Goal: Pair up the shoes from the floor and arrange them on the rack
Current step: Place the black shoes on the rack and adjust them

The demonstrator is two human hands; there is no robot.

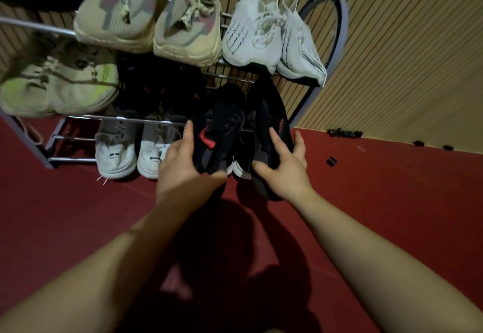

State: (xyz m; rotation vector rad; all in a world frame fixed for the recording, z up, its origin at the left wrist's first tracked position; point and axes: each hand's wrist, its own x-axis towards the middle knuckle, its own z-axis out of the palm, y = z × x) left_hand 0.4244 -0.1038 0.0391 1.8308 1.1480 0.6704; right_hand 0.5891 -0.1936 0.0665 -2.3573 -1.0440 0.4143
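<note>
L hand (pixel 183 161): clamped on the heel end of the L black shoe (pixel 218 134); thumb up its outer side, fingers curled under the heel.
R hand (pixel 283 168): clamped on the R black shoe (pixel 271 113); thumb on the inner side, fingers round the outer edge.
Why held so: 1 shoe per hand, toes fwd, side by side and near touching. Prob. so the pair goes in together, already matched and facing the same way.
Task thing, where: both black shoes are off the floor (pixel 392 202), in front of the rack (pixel 117 117), at its R end under the white pair (pixel 261 35).
Top tier: beige pair (pixel 146 19) at L, white pair at R, toes toward the camera.
Mid tier: lime shoe (pixel 57 82) far L, dark shoes (pixel 156 84) beside it. The slot to their R looks like the target, though it's too dim to be sure it's free.
Bottom tier: grey-white pair (pixel 133 152), toes out.
Unclear: white sole edge (pixel 235 170) just below the held shoes; can't tell which shoe it belongs to.
Progress: late, I'd guess, as all 3 tiers already carry shoes.
Next needs: push both in level, heels last, so neither toe catches a bar.
Risk: R black shoe is tilted; it could slip between the bars.
</note>
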